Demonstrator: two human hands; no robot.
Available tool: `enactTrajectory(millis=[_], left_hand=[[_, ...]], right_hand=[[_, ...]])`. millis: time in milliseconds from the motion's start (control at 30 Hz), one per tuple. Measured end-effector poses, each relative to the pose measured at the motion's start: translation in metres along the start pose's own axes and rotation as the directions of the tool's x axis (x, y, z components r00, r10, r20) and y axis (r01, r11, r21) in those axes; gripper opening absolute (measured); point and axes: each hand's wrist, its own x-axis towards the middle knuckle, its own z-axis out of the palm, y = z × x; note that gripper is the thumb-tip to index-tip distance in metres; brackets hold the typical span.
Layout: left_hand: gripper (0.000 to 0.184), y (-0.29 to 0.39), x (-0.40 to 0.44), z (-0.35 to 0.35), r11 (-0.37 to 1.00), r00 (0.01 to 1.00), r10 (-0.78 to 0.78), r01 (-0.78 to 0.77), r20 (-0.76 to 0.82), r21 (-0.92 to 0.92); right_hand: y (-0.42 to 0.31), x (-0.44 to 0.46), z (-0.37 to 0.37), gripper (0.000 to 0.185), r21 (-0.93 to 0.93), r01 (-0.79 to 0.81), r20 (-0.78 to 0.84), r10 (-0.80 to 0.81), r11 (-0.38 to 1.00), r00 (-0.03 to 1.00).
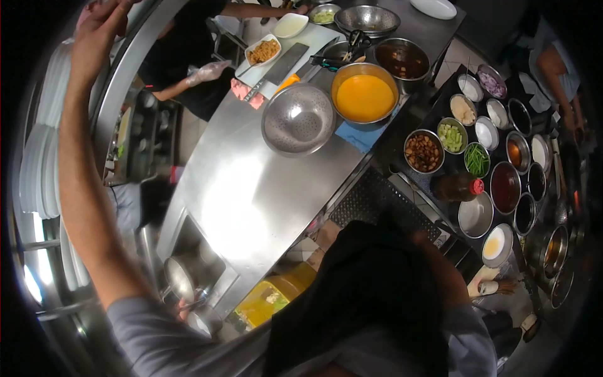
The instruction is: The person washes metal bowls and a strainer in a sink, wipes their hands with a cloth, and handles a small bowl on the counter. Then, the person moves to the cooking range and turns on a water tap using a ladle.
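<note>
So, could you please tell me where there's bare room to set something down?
The steel table has a broad bare patch on the near side of the colander and blue cloth. Its far end is crowded with the cutting board, knife and pot; on the right, bowls stand packed around the bottle.

Steel counter (pixel 295 185), bright glare (pixel 235 204); tiled floor (pixel 456 54), dark mat (pixel 377 201).

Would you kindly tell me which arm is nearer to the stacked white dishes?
Left. The left arm extends close alongside the stacked white dishes; the right arm is across the view, well away from them, its hand not visible.
</note>
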Motion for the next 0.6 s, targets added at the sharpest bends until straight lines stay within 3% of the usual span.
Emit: enactTrajectory(millis=[33, 67, 100, 200, 233, 267, 300, 333, 400, 467, 500, 533, 600], left_hand=[[0.025, 0.000, -0.002, 0.003, 0.996, 0.994, -0.089, 0.089, 0.071, -0.006], [0.025, -0.037, 0.007, -0.001, 0.995, 0.993, -0.094, 0.095, 0.075, -0.009], [0.022, -0.103, 0.023, -0.011, 0.979, 0.977, -0.139, 0.160, 0.164, -0.124], [0.017, -0.074, 0.011, -0.013, 0.927, 0.913, -0.211, 0.300, 0.349, -0.224], [0.016, -0.017, -0.007, 0.005, 0.983, 0.971, -0.115, 0.141, 0.212, -0.114], [0.015, 0.012, -0.015, 0.016, 1.000, 0.996, 0.007, -0.009, 0.087, 0.017], [0.015, 0.005, -0.012, 0.015, 1.000, 0.996, 0.011, -0.012, 0.090, 0.006], [0.021, -0.007, -0.006, 0.010, 0.999, 0.986, -0.002, 0.010, 0.164, -0.042], [0.027, -0.008, 0.000, 0.008, 0.994, 0.970, -0.006, 0.031, 0.244, -0.101], [0.026, 0.000, -0.003, 0.004, 0.992, 0.953, -0.080, 0.103, 0.291, -0.067], [0.024, -0.007, -0.002, 0.004, 0.997, 0.957, 0.019, 0.004, 0.290, -0.081], [0.024, -0.022, 0.001, 0.000, 0.996, 0.956, 0.024, 0.001, 0.292, -0.085], [0.041, -0.066, 0.010, -0.008, 0.995, 0.924, -0.016, -0.025, 0.382, 0.101]], right_hand=[[0.005, -0.004, 0.003, 0.033, 0.002, -0.003, 0.006, 0.003, 1.000, 1.000], [0.009, -0.009, 0.005, 0.034, 0.052, -0.040, 0.037, 0.038, 0.998, 0.999], [0.014, -0.013, 0.006, 0.035, 0.099, -0.078, 0.069, 0.071, 0.992, 0.995], [-0.008, -0.034, -0.025, 0.036, -0.040, -0.128, 0.081, 0.131, 0.991, 0.988], [-0.002, -0.032, -0.023, 0.036, -0.041, -0.132, 0.074, 0.135, 0.990, 0.988], [0.013, -0.030, -0.010, 0.036, -0.096, -0.039, 0.011, 0.040, 0.995, 0.999], [0.024, -0.029, 0.004, 0.036, -0.156, 0.047, -0.042, -0.054, 0.987, 0.998], [0.031, -0.024, 0.017, 0.036, -0.151, 0.034, -0.040, -0.041, 0.988, 0.998], [0.041, -0.012, 0.030, 0.037, -0.202, -0.111, -0.026, 0.108, 0.973, 0.994], [0.025, -0.018, 0.010, 0.038, -0.156, -0.136, 0.046, 0.144, 0.978, 0.988], [0.017, -0.016, 0.000, 0.039, -0.112, -0.151, 0.116, 0.164, 0.982, 0.980], [0.014, -0.013, -0.005, 0.039, -0.109, -0.155, 0.116, 0.168, 0.982, 0.979], [0.016, -0.016, -0.004, 0.037, -0.299, 0.057, 0.162, -0.008, 0.953, 0.987]])
